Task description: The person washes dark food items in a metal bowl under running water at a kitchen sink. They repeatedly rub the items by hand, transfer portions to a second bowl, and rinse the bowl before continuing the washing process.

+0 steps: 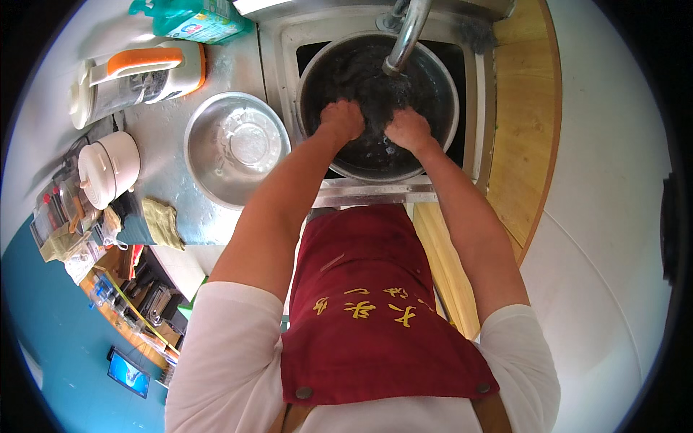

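A large round metal basin point(453, 116) sits in the sink point(482, 124), filled with dark-looking water point(379, 157). Both of my hands reach into it side by side. My left hand point(342, 118) is left of centre with its fingers dipped below the surface. Across a short gap, my right hand point(410, 129) is also partly under, right of centre. The dark water hides the fingertips, so whether either hand grips something cannot be seen. Just above the hands hangs the curved spout of a metal faucet point(406, 43), and the water beneath it is rippled.
Left of the sink, a shiny metal bowl point(200, 146) rests on the steel counter point(157, 119). Beyond it stand an orange-handled pitcher point(143, 73), a green detergent bottle point(200, 24), a small lidded pink cooker point(111, 168) and a folded cloth point(162, 222). A wooden panel point(520, 108) borders the right side.
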`<state>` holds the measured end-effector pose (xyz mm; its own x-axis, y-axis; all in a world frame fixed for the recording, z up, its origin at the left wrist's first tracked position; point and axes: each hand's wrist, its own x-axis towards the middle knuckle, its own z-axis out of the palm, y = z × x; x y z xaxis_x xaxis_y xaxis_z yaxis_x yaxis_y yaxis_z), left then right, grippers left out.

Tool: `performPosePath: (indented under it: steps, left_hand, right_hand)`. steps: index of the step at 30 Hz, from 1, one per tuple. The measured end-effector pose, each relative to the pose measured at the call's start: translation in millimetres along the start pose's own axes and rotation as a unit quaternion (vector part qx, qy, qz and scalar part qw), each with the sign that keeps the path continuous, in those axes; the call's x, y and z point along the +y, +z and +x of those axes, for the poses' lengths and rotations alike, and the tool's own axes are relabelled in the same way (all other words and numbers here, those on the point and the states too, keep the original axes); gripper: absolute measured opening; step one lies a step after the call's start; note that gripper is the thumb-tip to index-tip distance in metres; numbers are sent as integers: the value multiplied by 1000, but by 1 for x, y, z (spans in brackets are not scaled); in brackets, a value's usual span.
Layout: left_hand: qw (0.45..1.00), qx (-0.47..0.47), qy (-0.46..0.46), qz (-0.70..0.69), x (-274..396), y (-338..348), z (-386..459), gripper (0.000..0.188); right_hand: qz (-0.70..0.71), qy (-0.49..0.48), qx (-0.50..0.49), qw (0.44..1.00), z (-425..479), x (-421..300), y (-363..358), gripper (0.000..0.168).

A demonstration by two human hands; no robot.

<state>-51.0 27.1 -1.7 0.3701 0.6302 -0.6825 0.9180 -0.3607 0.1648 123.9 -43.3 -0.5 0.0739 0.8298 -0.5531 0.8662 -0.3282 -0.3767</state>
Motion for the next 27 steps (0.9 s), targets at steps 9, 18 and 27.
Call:
performPosePath:
  steps: [9, 18, 27]
  left_hand:
    - [984, 18, 42, -174, 2, 28, 3, 43]
    - [859, 159, -148, -463, 31, 7, -12, 42]
    - [864, 222, -87, -444, 38, -29, -15, 34]
  right_hand:
    - [263, 124, 16, 957, -2, -32, 30, 44]
    - [596, 190, -28, 780, 6, -66, 14, 39]
    - [357, 71, 96, 927, 15, -55, -17, 32]
